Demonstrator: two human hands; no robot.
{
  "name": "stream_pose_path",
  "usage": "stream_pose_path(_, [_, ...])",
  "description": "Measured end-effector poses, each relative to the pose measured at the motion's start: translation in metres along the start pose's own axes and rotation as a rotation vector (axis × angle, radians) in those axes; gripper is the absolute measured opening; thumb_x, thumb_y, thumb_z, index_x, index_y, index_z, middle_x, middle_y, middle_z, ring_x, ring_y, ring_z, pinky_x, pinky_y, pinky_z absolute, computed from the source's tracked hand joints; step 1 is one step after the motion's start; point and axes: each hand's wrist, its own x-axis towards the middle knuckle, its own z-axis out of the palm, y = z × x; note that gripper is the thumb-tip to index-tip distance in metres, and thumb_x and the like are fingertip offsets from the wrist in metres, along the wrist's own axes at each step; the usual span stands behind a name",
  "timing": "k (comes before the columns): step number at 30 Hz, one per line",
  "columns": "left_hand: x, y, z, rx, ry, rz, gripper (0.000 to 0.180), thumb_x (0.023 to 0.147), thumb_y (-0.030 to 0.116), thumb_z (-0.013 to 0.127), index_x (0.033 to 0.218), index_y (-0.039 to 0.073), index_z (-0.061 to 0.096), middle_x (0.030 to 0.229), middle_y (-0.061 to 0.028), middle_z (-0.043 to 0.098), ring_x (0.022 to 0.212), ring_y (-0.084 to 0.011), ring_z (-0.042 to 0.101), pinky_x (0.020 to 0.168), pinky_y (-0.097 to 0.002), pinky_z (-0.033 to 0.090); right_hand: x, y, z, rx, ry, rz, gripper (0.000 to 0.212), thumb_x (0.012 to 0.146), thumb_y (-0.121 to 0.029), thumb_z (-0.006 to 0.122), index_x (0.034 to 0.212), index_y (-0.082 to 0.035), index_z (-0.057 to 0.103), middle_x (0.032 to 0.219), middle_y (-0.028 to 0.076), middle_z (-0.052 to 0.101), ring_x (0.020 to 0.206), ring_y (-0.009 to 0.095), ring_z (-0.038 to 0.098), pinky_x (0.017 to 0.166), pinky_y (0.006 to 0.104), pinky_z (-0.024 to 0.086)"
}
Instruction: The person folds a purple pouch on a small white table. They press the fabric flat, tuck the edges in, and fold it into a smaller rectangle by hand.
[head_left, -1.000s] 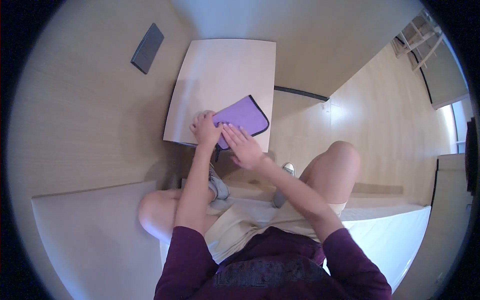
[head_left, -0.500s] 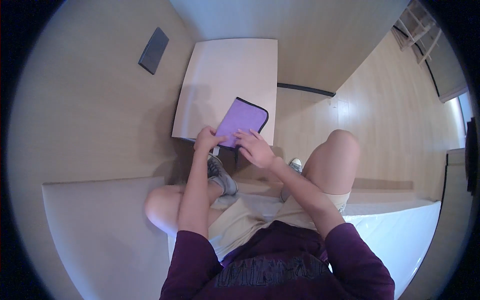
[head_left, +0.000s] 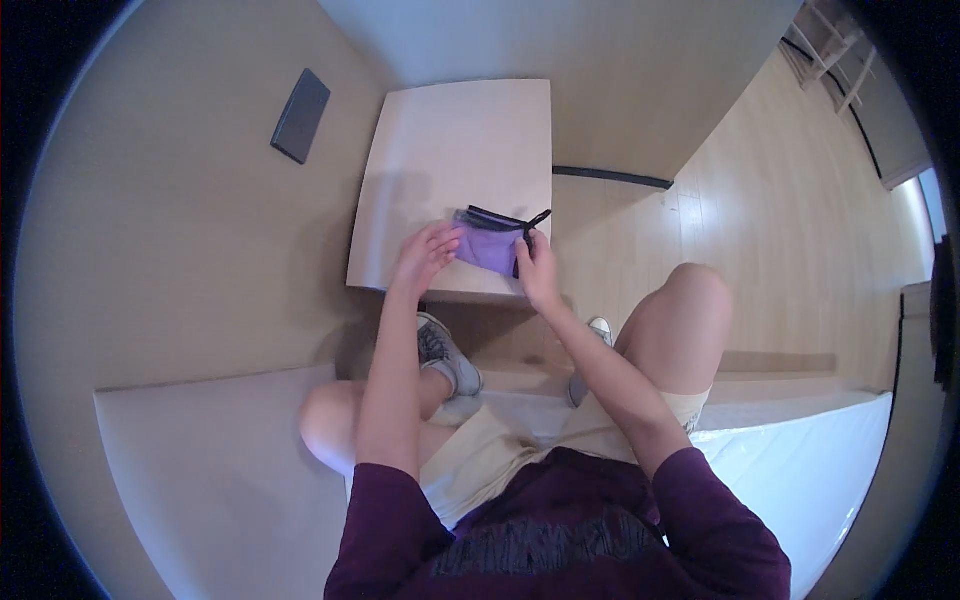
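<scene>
A pale flat surface (head_left: 220, 450) spreads beside the person's left leg. Farther up, a dark grey rectangular panel (head_left: 301, 116) sits on the wall, just beyond the left edge of the desk (head_left: 460, 140). Over the desk's near part, the left hand (head_left: 428, 257) has its fingertips against the left side of a purple cloth item (head_left: 487, 252) with black edging; whether that grip is clamped or only resting, I cannot tell. The item lies rumpled near the desk's near right corner, its black strap (head_left: 537, 219) reaching to the right edge. The right hand (head_left: 538, 272) is beside that edge, its grip clamped on the item's right side, thumb and fingers about the black edging. Below the desk's near edge are two grey shoes (head_left: 452, 360), and wooden flooring (head_left: 740, 220) stretches off to the right.
</scene>
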Motion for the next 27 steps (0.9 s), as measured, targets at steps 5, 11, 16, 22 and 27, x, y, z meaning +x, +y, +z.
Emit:
stream_pose_path(5, [0.040, -0.043, 0.003, 0.665, 0.292, 0.259, 0.037, 0.084, 0.034, 0.063, 0.112, 0.009, 0.059, 0.095, -0.0076, 0.066, 0.088, -0.0214, 0.061, 0.080, -0.0341, 0.046, 0.036, 0.040, -0.015, 0.037, 0.011, 0.121, 0.032, 0.083, -0.010, 0.067, 0.108, 0.005, 0.052, 0.090, 0.010, 0.064, 0.079, 0.012, 0.061, 0.070, 0.0274, 0.050])
stream_pose_path(11, [0.026, -0.049, 0.018, 1.104, 0.419, 0.325, 0.023, 0.079, 0.031, 0.068, 0.088, 0.010, 0.064, 0.087, -0.0061, 0.063, 0.091, -0.0272, 0.056, 0.084, -0.0393, 0.044, 0.031, 0.036, -0.023, -0.012, -0.073, 0.197, 0.033, 0.078, -0.014, 0.070, 0.102, 0.003, 0.054, 0.081, 0.013, 0.065, 0.070, 0.019, 0.062, 0.065, 0.0318, 0.050])
stream_pose_path(16, [0.016, -0.043, 0.021, 1.265, 0.505, 0.501, 0.023, 0.079, 0.028, 0.071, 0.084, 0.007, 0.063, 0.085, -0.0082, 0.062, 0.084, -0.0253, 0.058, 0.077, -0.0383, 0.047, 0.022, 0.002, -0.021, -0.107, -0.034, 0.153, 0.042, 0.075, -0.018, 0.072, 0.107, 0.003, 0.052, 0.074, 0.017, 0.062, 0.066, 0.025, 0.061, 0.064, 0.0371, 0.048])
stream_pose_path(22, [0.005, -0.057, 0.037, 1.465, 0.641, 0.584, 0.020, 0.086, 0.028, 0.059, 0.092, 0.008, 0.057, 0.090, -0.0102, 0.058, 0.092, -0.0329, 0.052, 0.079, -0.0456, 0.042, 0.010, -0.037, -0.022, -0.247, 0.038, 0.015, 0.055, 0.078, -0.008, 0.068, 0.123, 0.000, 0.037, 0.067, 0.012, 0.052, 0.060, 0.025, 0.053, 0.058, 0.0366, 0.045])
stream_pose_path(27, [0.007, -0.066, 0.044, 1.270, 0.657, 0.614, 0.020, 0.089, 0.026, 0.055, 0.094, 0.007, 0.055, 0.091, -0.0104, 0.057, 0.090, -0.0315, 0.053, 0.080, -0.0476, 0.040, 0.017, -0.022, -0.020, -0.040, 0.116, -0.171, 0.052, 0.079, -0.003, 0.066, 0.124, -0.001, 0.039, 0.082, 0.014, 0.051, 0.070, 0.024, 0.052, 0.065, 0.0345, 0.045])
